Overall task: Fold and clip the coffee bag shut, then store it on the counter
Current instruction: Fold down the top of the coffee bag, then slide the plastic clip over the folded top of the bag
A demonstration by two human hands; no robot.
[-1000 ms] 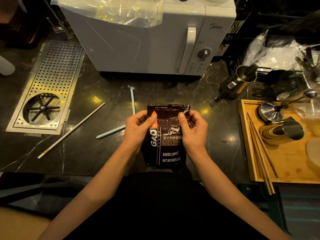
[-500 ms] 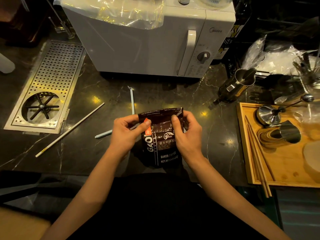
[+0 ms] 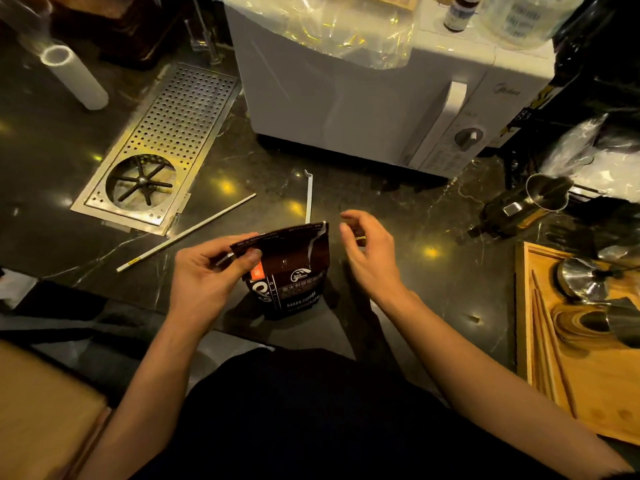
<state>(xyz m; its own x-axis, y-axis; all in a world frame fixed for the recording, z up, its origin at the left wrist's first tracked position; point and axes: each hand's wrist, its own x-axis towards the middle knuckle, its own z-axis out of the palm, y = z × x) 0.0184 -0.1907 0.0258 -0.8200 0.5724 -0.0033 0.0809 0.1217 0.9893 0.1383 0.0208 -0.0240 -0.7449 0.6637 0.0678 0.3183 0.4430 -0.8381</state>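
Note:
A dark brown coffee bag with white lettering stands upright near the front edge of the black marble counter. My left hand pinches the bag's top left corner between thumb and fingers. My right hand hovers just right of the bag, fingers curled apart, holding nothing and not touching it. Behind the bag lie a pale blue clip bar and a long white rod on the counter.
A white microwave stands behind. A perforated steel drain tray is at the left, with a white cylinder beyond it. A steel pitcher and a wooden tray with metal tools and sticks sit at the right.
My right hand let go of the bag's top and moved off to the right. My left hand keeps its hold on the bag. The camera shifted closer and leftward.

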